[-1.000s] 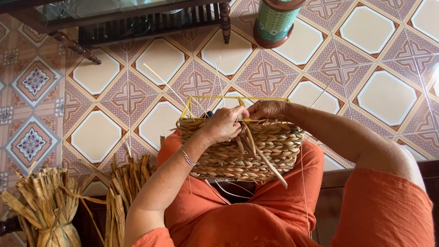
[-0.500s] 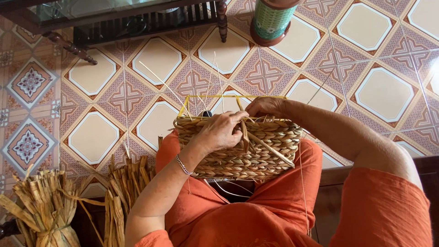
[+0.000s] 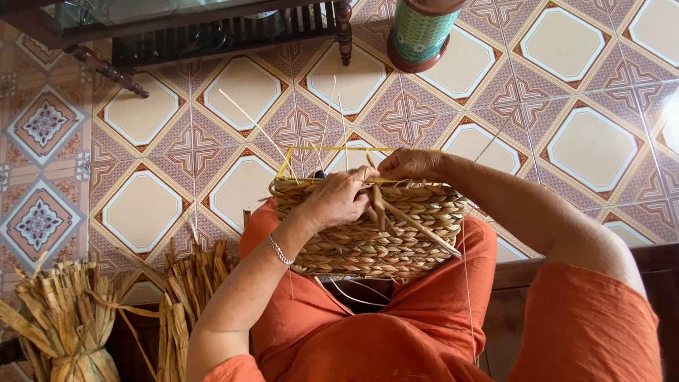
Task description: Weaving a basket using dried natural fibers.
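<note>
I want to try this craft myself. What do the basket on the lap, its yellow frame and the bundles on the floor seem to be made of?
The basket looks woven from dried, twisted plant fibre, matt tan with braided rows. Its yellow frame seems thin, stiff and smooth, perhaps wire or plastic; I cannot tell which. The bundles look like flat dried leaf strips, straw-coloured and tied.

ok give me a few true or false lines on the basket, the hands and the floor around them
1. The half-woven straw basket rests on the person's lap. True.
2. Both hands work at the basket's bottom. False: the left hand and right hand are at its top rim.
3. A silver bracelet circles the left wrist. True.
4. The green patterned cylinder stands on the basket. False: it stands apart on the patterned tile floor.
5. Bundles of dried straw lie to the person's right. False: left.
</note>
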